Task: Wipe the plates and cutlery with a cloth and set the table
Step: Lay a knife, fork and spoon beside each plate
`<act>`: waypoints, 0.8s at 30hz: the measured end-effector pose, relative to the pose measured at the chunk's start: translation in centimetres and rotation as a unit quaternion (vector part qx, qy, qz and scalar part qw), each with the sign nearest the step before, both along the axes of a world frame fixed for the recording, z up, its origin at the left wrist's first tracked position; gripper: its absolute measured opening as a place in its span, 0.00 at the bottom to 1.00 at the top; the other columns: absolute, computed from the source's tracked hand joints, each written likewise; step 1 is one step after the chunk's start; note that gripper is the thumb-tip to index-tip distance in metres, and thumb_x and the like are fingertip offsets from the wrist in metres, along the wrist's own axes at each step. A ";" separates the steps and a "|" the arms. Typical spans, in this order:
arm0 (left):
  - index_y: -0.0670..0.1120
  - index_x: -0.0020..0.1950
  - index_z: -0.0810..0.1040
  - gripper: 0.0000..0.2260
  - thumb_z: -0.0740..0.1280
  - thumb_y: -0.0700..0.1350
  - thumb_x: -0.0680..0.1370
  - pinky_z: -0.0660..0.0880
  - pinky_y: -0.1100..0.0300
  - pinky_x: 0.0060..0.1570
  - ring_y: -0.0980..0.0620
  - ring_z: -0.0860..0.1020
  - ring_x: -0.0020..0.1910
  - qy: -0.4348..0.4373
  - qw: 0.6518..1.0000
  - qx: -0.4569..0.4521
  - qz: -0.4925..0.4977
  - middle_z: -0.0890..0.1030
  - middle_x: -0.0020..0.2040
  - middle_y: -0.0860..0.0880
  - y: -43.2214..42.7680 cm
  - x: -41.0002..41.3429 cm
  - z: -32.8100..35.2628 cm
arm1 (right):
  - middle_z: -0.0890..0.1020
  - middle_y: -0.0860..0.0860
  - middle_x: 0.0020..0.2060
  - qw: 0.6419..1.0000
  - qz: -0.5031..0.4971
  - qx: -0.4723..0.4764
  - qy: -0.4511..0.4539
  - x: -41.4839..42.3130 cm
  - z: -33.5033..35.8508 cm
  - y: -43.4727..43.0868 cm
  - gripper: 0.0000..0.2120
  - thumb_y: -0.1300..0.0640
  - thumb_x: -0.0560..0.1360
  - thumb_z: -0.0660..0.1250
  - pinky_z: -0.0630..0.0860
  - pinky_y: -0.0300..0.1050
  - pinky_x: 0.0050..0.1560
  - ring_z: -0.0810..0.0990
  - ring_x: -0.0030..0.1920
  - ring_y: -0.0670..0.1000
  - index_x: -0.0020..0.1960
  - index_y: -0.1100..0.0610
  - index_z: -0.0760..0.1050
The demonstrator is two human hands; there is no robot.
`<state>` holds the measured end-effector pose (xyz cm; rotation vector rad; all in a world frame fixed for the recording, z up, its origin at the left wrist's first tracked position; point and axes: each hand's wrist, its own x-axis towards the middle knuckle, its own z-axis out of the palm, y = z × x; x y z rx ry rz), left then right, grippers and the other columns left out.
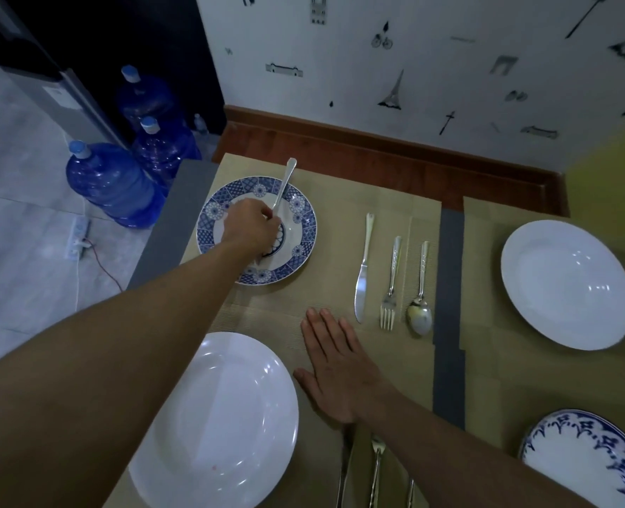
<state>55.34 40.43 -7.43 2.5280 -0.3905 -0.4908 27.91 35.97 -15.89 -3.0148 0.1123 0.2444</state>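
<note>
Blue-patterned plate (300,229) sits at the far left corner of the table (450,324). The left hand (250,229) grips a steel utensil (285,181) over this plate. The utensil's long axis runs away from the person, with the handle end pointing at the far edge. Its working end is hidden under the hand, so it may be a spoon or a fork.

The right hand (336,372) lies flat on the placemat (267,309), fingers straight, holding nothing.

Plates, four in total:
- near-left white plate (223,416)
- right-edge white plate (567,284)
- near-right blue-and-white plate (589,456)
- the plate under the left hand

Mid-table there is one knife (363,273), one fork (391,284) and one spoon (420,287). They lie parallel, handles toward the far edge.
</note>
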 end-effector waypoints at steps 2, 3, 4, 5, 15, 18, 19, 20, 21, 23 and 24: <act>0.42 0.51 0.84 0.09 0.70 0.46 0.78 0.74 0.59 0.47 0.47 0.81 0.47 0.015 1.000 -0.003 0.018 0.85 0.48 0.44 -0.2 0.0 -0.2 | 0.61 0.59 0.81 1.000 -0.001 0.005 0.007 0.0 0.0 0.0 0.35 0.38 0.83 0.50 0.51 0.57 0.76 0.59 0.81 0.59 0.81 0.61 0.57; 0.42 0.50 0.84 0.08 0.71 0.46 0.78 0.72 0.60 0.45 0.48 0.80 0.45 0.018 0.999 -0.007 0.026 0.85 0.47 0.44 -0.3 0.0 -0.1 | 0.60 0.58 0.81 1.000 -0.002 0.008 0.012 -0.1 0.0 0.0 0.35 0.38 0.83 0.50 0.51 0.57 0.76 0.59 0.81 0.59 0.81 0.61 0.56; 0.42 0.49 0.84 0.07 0.71 0.46 0.78 0.70 0.62 0.43 0.50 0.79 0.43 0.021 0.999 -0.013 0.034 0.85 0.47 0.45 -0.4 0.0 0.0 | 0.60 0.58 0.81 1.000 -0.003 0.010 0.016 0.0 0.0 0.0 0.36 0.38 0.83 0.50 0.51 0.57 0.76 0.58 0.81 0.59 0.81 0.61 0.56; 0.43 0.49 0.85 0.07 0.71 0.46 0.77 0.70 0.64 0.41 0.54 0.78 0.40 0.026 0.999 -0.020 0.041 0.84 0.45 0.46 -0.5 0.0 0.0 | 0.60 0.58 0.81 1.000 -0.004 0.013 0.018 0.0 0.1 0.0 0.36 0.38 0.83 0.49 0.51 0.57 0.76 0.58 0.81 0.59 0.81 0.61 0.57; 0.43 0.48 0.86 0.08 0.77 0.46 0.73 0.80 0.56 0.50 0.51 0.81 0.40 0.133 0.963 -0.199 0.124 0.85 0.43 0.46 -1.2 -2.4 2.6 | 0.61 0.59 0.81 0.996 -0.004 0.058 0.070 0.2 0.8 0.0 0.36 0.39 0.83 0.49 0.54 0.58 0.75 0.60 0.81 0.59 0.81 0.62 0.59; 0.41 0.52 0.85 0.11 0.77 0.46 0.73 0.80 0.58 0.47 0.55 0.82 0.34 0.188 0.944 -0.230 0.147 0.85 0.39 0.47 -1.5 -3.9 3.6 | 0.63 0.59 0.80 0.993 -0.017 0.073 0.088 0.5 1.1 0.1 0.36 0.38 0.83 0.46 0.55 0.58 0.74 0.63 0.80 0.60 0.80 0.62 0.58; 0.41 0.52 0.84 0.11 0.77 0.45 0.73 0.79 0.62 0.41 0.58 0.81 0.31 0.198 0.939 -0.237 0.152 0.84 0.38 0.48 -1.7 -4.5 4.1 | 0.60 0.59 0.81 0.992 -0.015 0.079 0.098 0.6 1.4 -0.1 0.37 0.38 0.82 0.45 0.54 0.59 0.75 0.61 0.80 0.60 0.81 0.62 0.56; 0.40 0.52 0.83 0.10 0.76 0.43 0.74 0.77 0.66 0.34 0.60 0.80 0.28 0.203 0.935 -0.245 0.154 0.83 0.37 0.48 -1.9 -5.2 4.5 | 0.54 0.58 0.82 0.989 -0.004 0.086 0.117 0.8 1.9 -0.3 0.39 0.37 0.80 0.42 0.51 0.59 0.78 0.56 0.82 0.60 0.82 0.62 0.52; 0.40 0.52 0.83 0.09 0.76 0.42 0.74 0.75 0.68 0.30 0.62 0.79 0.25 0.204 0.933 -0.253 0.154 0.83 0.36 0.48 -2.1 -6.0 5.1 | 0.46 0.56 0.83 0.989 0.012 0.086 0.122 0.9 2.2 -0.7 0.42 0.37 0.77 0.37 0.46 0.59 0.81 0.47 0.83 0.59 0.83 0.61 0.46; 0.38 0.52 0.82 0.08 0.75 0.40 0.75 0.75 0.69 0.28 0.62 0.77 0.23 0.205 0.928 -0.270 0.154 0.81 0.35 0.47 -2.6 -7.4 6.1 | 0.38 0.53 0.83 0.985 0.019 0.106 0.138 0.6 3.2 -1.7 0.43 0.37 0.73 0.31 0.40 0.57 0.81 0.37 0.83 0.55 0.84 0.57 0.39; 0.38 0.52 0.82 0.08 0.75 0.39 0.75 0.76 0.69 0.29 0.62 0.77 0.22 0.212 0.924 -0.280 0.154 0.81 0.35 0.47 -3.0 -8.1 6.6 | 0.39 0.52 0.83 0.986 0.018 0.110 0.125 0.1 3.7 -2.2 0.41 0.38 0.75 0.32 0.39 0.57 0.81 0.37 0.83 0.55 0.84 0.56 0.40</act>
